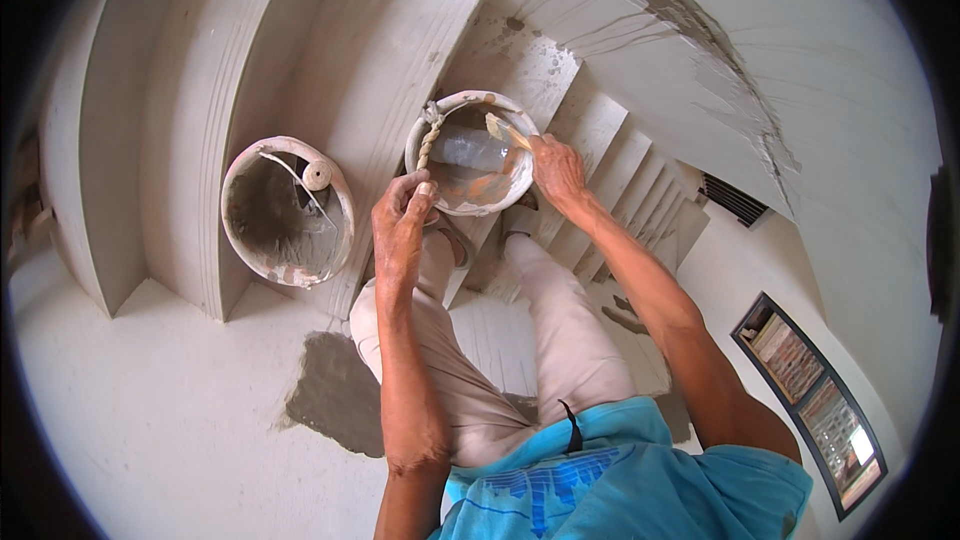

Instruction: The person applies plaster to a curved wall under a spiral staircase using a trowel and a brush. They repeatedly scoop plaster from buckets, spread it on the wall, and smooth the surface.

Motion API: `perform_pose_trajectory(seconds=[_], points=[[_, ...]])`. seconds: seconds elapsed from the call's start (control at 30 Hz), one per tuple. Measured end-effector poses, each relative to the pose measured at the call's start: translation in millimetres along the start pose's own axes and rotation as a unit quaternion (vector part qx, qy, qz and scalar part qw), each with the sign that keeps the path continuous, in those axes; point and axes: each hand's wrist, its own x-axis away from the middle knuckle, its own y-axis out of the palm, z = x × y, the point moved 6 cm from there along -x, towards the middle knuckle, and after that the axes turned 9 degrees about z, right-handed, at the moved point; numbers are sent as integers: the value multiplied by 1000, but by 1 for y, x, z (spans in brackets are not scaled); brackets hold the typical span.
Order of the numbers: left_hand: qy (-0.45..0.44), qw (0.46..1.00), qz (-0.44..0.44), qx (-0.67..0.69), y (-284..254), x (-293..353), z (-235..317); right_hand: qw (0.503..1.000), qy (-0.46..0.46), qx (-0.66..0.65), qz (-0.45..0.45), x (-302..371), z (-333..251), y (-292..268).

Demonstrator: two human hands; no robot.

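A whitish, plaster-smeared bucket (462,205) is in front of my legs on the stairs, with cloudy water inside. The fingers of my left hand (405,212) are closed on its twisted rope handle (427,145) at the near left rim. On the opposite side my right hand (558,172) is closed around a brush (496,127), whose pale tip points over the water. Its handle is mostly hidden by my fingers.
Left of me, a second bucket (240,240) holds grey mortar, with a wire handle and round grip (316,175) across its mouth. Steps (390,30) run beside a plastered wall (840,70). Wet grey plaster patches (340,395) mark the pale surface below. A framed window (810,400) is at right.
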Motion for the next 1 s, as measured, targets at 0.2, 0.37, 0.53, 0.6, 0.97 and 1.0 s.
perform_pose_trajectory(seconds=[0.2, 0.37, 0.53, 0.6, 0.97, 1.0], points=[[-3, 1000, 0, -9, -2, 4, -3, 984, -136, 114, -22, -31, -18, 67], [-6, 1000, 25, 5, -4, 9, 3, 971, -195, 141, -5, -42, 2, 139], [-27, 999, 24, 19, 4, 8, 4, 1000, 10, 26, 12, -20, 9, 76], [-21, 1000, 8, 11, 9, 5, 4, 995, 64, -23, 77, -6, 31, 66], [-14, 1000, -12, 5, 24, -7, 1, 531, 473, -699, 72, 142, 81, 26], [-9, 1000, -16, -1, 25, -8, 1, 516, 476, -704, 112, 154, 95, 10]])
